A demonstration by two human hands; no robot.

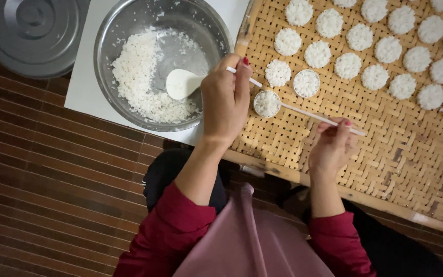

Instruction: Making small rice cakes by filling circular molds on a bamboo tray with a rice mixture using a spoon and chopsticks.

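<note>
My left hand point(225, 100) grips a white plastic spoon point(181, 83); its scoop hangs over the cooked white rice point(139, 72) in a steel bowl point(109, 31). My right hand point(333, 146) pinches the thin white handle of a small round ring mould point(266, 103). The mould is filled with rice and rests on the woven bamboo tray point(385, 154). A second rimmed round of rice point(306, 83) sits just beyond it. Several flat round rice cakes point(348, 65) lie in rows across the tray's far part.
The steel bowl stands on a white board point(80, 87) over a dark slatted floor point(37, 169). A grey metal lid point(32, 31) lies at the top left. The tray's wooden rim point(375, 201) runs along my side, by my lap.
</note>
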